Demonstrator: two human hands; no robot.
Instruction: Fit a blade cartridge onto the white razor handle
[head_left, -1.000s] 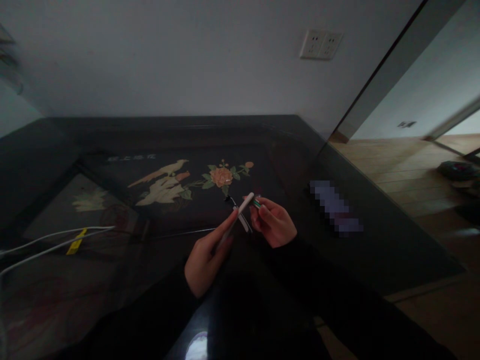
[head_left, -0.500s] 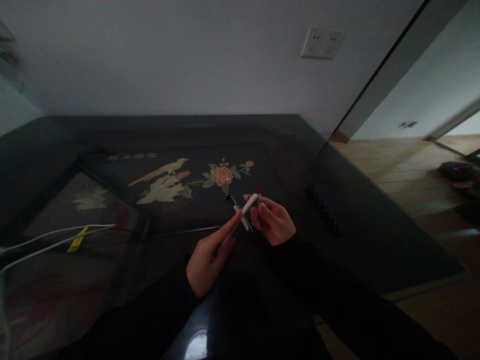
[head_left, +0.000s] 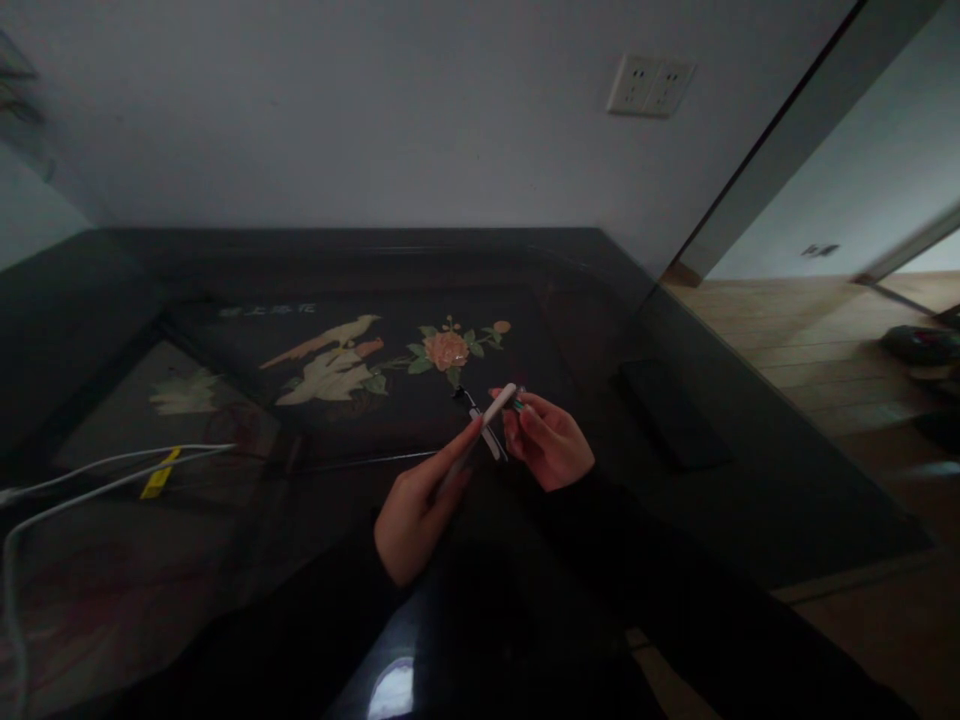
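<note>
One slim pale object sits near the centre of the frame, the left hand's grip clamped on it. Just beside its upper end, the right hand pinches a small green-marked item; contact between the two is unclear. Neither is set down, so the handling looks unfinished; how much remains cannot be told. Beyond, a thin white-and-black piece lies on the table, a dark slab right of centre, a white cable at left.
</note>
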